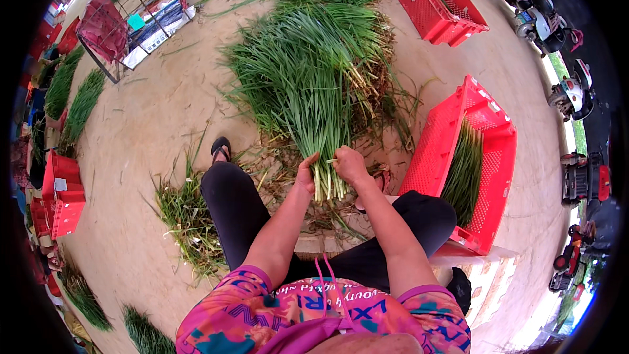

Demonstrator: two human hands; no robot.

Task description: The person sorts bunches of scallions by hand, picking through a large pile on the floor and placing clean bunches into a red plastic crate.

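Between my knees is a bunch of garlic chives point(321, 124), its long green leaves lying away from me and its pale cut stem ends toward me. My left hand point(306, 172) is closed on the left side of the stems, just above the white ends. On the other side, my right hand point(351, 164) is closed with its fingertips at the stems; a short pale strand shows at its thumb, and I cannot tell whether it is a tie or a stem. Beyond the bunch lies a large heap of chives point(275, 59), spread over the floor.
A red crate point(488, 190) holding chives stands tilted by my right knee. Another red crate point(432, 6) is at far right. Discarded leaves point(193, 226) lie by my left leg. A metal-framed cart point(131, 23) stands far left; red crates point(63, 193) stack at left. Scooters point(573, 95) line the right.
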